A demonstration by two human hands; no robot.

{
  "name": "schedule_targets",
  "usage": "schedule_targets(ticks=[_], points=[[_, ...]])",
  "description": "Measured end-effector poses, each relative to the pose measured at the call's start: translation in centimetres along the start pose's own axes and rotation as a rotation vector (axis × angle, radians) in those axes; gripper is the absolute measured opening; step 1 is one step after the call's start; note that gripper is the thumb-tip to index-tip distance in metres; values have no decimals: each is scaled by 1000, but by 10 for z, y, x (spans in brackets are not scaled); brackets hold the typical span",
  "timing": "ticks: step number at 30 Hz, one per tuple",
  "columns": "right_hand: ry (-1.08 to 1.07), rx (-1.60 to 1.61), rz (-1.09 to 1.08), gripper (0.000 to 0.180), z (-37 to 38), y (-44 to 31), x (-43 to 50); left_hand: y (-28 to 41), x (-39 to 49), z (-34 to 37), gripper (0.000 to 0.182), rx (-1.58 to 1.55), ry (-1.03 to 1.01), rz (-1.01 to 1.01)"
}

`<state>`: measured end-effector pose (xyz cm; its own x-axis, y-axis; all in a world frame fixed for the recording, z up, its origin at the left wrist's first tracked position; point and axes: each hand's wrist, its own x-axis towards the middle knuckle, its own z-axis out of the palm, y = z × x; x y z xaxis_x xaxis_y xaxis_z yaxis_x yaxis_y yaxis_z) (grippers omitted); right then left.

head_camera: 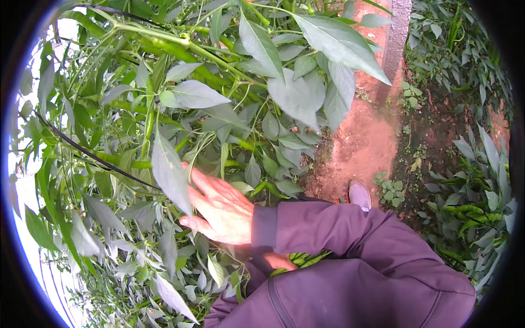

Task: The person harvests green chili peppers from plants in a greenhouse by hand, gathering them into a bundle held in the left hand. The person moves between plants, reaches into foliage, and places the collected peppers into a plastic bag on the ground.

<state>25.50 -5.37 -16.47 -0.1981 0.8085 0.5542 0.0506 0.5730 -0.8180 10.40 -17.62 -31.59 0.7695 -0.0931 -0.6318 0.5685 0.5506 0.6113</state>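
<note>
My right hand (223, 207) reaches left into a pepper plant, back of the hand up, thumb and fingers apart. A large leaf (170, 172) hangs over its fingertips and hides part of them; nothing shows in its grip. Long green chili peppers (147, 127) hang among the leaves above the hand, and a few more (268, 188) hang just to its right. Below the right cuff, my left hand (281, 261) is mostly covered by the sleeve. It lies over a bunch of picked green peppers (307, 260) against my jacket, its fingers partly hidden.
A dark hose or cord (94, 156) runs through the foliage at left. A grey post (396, 41) stands by the reddish soil path (361, 135). My shoe (360, 194) is on the path. More pepper plants (471, 213) grow along the right, with small weeds (391, 190) between.
</note>
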Motion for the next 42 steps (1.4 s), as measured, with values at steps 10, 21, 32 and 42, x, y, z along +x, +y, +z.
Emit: schedule_targets(ticks=[10,21,32,42], points=[[34,-146,-22,92,-13,-12,-29,-33,0,-6,66,45,47,1],[236,-432,94,97,-67,-7,-61,-22,-12,53,76,29,446,135],[-37,-60,146,102,4,-13,-73,-11,-32,82,76,532,738,172],[-36,-69,96,100,6,-3,-72,28,-15,87,73,629,777,9]])
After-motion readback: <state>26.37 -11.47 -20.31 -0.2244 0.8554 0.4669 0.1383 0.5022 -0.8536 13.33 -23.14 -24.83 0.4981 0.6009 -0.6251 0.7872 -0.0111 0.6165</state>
